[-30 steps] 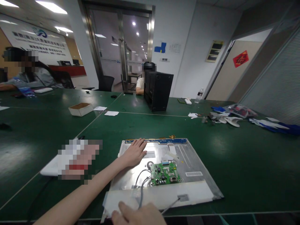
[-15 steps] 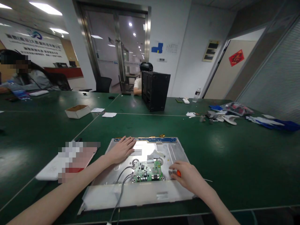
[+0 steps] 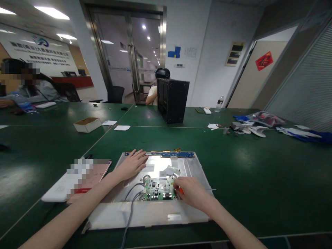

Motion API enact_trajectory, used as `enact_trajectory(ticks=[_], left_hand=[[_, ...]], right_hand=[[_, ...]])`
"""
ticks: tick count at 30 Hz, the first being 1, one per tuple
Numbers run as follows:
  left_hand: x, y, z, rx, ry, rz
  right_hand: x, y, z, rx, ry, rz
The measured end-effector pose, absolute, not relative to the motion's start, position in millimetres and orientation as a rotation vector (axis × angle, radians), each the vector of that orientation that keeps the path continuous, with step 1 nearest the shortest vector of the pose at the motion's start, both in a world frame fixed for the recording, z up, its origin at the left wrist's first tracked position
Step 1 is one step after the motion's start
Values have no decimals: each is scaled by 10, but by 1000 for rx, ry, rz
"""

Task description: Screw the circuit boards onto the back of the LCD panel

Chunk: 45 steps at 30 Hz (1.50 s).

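A display panel [image 3: 145, 214] lies with its metal back up on the green table. Fixed on it is a green circuit board [image 3: 159, 189] with grey cables [image 3: 131, 211] running from its left side. Along the panel's far edge runs a narrow blue board [image 3: 178, 155]. My left hand [image 3: 133, 163] rests flat on the panel's upper left, fingers spread. Closed around a screwdriver [image 3: 181, 190] with an orange-marked handle, my right hand [image 3: 190, 191] is at the green board's right edge. The screwdriver's thin shaft points right, out past the hand; most of the handle is hidden.
Left of the panel lie a white device [image 3: 55, 190] and a pinkish booklet [image 3: 90, 178]. A black computer case [image 3: 176, 102] stands farther back, near an open box [image 3: 88, 125] and papers [image 3: 121, 128]. Gloves and bags [image 3: 264, 119] lie far right. Two people sit across the table.
My right hand has moved left with the screwdriver, from the bare metal to the green board's right edge. My left hand stays flat on the panel.
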<state>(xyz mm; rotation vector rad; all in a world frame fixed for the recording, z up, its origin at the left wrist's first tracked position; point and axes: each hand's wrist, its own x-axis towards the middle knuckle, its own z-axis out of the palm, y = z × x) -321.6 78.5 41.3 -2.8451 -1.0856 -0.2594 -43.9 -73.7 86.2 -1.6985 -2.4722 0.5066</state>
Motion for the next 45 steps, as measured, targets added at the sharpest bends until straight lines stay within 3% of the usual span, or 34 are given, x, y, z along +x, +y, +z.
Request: enact_trajectory(ticks=[11, 19, 45], left_hand=[[-3163, 598, 707, -3178, -1306, -578], [-3321, 508, 711, -3435, -1458, -390], [-3362, 508, 680, -3483, -1404, -353]], right_hand=[[-413, -671, 804, -1790, -2555, 351], [-235, -312, 907, -1902, -2537, 199], [-249, -107, 650, -1900, -2399, 287]])
